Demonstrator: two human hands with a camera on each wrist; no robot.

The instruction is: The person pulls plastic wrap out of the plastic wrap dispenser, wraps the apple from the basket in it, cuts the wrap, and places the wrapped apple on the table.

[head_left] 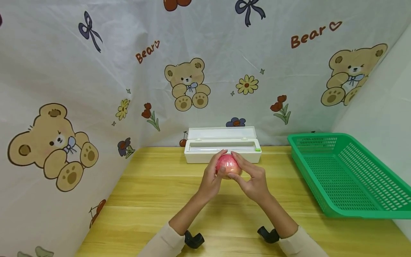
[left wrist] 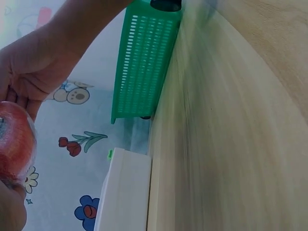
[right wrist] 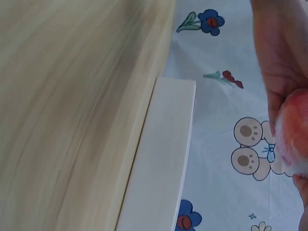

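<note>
Between both hands is a red apple [head_left: 228, 165] with a shiny clear film around it, held up above the table in front of a white box. My left hand [head_left: 212, 176] grips its left side, thumb at the near face. On the other side my right hand [head_left: 253, 178] grips it with fingers along the top right and thumb low at the front. The film's gloss also shows on the apple [left wrist: 15, 142] in the left wrist view. In the right wrist view, the apple [right wrist: 294, 132] is cut off by the frame's edge.
The long white box [head_left: 208, 157] stands at the table's back edge, its lid [head_left: 221, 133] raised, a green piece [head_left: 258, 150] at its right end. A green plastic basket [head_left: 324, 192] stands on the right of the wooden table [head_left: 154, 203]. Patterned cloth hangs behind.
</note>
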